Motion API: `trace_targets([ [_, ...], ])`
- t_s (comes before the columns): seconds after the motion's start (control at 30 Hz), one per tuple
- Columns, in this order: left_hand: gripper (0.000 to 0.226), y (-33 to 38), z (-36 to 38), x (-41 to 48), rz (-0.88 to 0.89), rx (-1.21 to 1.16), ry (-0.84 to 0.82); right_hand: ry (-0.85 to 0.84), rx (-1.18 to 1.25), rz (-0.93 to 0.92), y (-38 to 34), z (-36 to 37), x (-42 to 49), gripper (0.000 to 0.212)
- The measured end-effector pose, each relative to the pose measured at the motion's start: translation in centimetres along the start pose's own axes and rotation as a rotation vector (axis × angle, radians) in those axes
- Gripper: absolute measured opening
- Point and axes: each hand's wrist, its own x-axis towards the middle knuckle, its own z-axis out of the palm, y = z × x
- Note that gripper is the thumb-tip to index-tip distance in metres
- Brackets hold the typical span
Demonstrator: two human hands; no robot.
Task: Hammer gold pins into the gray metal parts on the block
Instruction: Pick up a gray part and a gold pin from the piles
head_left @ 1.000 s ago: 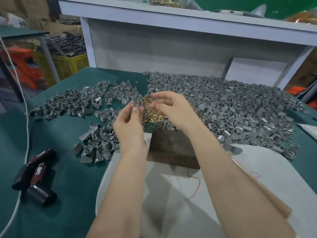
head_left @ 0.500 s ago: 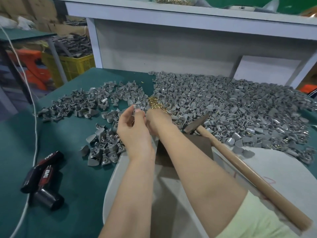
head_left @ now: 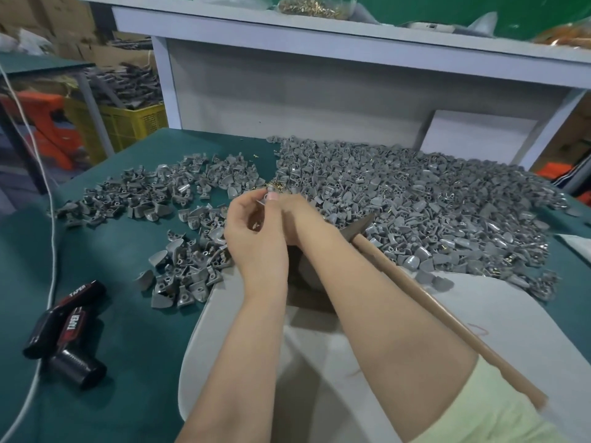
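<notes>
My left hand [head_left: 256,228] is raised over the table and pinches a small gray metal part [head_left: 264,199] at its fingertips. My right hand [head_left: 299,219] sits tight against it on the right; its fingertips are hidden behind the left hand. A small heap of gold pins [head_left: 275,186] lies just beyond both hands. The dark brown block [head_left: 308,302] lies under my forearms, mostly covered. A hammer [head_left: 359,225] with a long wooden handle [head_left: 447,318] lies to the right of my right forearm, held by neither hand.
A big pile of gray parts [head_left: 415,199] covers the right of the green table, with smaller piles [head_left: 144,196] on the left and front left [head_left: 188,270]. A white sheet [head_left: 479,314] lies under the block. A black tool [head_left: 64,330] and white cable [head_left: 51,219] lie left.
My right hand has left the gold pin heap and closed in against the left hand, which still holds a part. The view has shifted, bringing the hammer into sight.
</notes>
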Motion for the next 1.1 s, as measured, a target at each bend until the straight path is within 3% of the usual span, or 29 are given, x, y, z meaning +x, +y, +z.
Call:
trace_targets([
  [0.1, 0.007, -0.4, -0.3, 0.4, -0.043, -0.009, 0.049, -0.038, 0.163, -0.028, -0.3, 1.4, -0.2, 0.03],
  [0.43, 0.017, -0.9, -0.3, 0.7, -0.087, -0.007, 0.053, -0.028, -0.052, -0.08, -0.3, 1.9, -0.7, 0.029],
  [0.57, 0.014, -0.7, -0.3, 0.5, -0.057, 0.0, 0.034, 0.037, 0.216, -0.057, -0.1, 1.1, -0.6, 0.019],
  [0.7, 0.005, -0.6, 0.0, 0.1, 0.002, 0.054, -0.014, 0.119, 0.333, -0.063, 0.1, 0.2, -0.7, 0.026],
  [0.77, 0.006, -0.6, 0.0, 0.0, 0.011, 0.061, -0.018, 0.076, 0.324, -0.096, -0.6, 0.3, -1.5, 0.017],
  [0.87, 0.013, -0.7, -0.2, 0.3, -0.027, 0.036, 0.005, 0.106, 0.104, -0.149, 0.2, 1.6, -0.8, 0.017],
  [0.9, 0.016, -0.7, -0.3, 0.4, -0.05, 0.024, 0.019, 0.005, 0.053, -0.143, -0.1, 1.5, -0.9, 0.016],
  [0.97, 0.019, -0.7, -0.4, 0.5, -0.092, -0.016, 0.051, -0.03, -0.125, -0.116, -0.2, 1.4, -0.4, 0.024],
  [1.1, 0.024, -0.6, -0.5, 0.8, -0.115, -0.099, 0.098, 0.026, -0.171, -0.073, -0.3, 1.9, -0.2, 0.025],
])
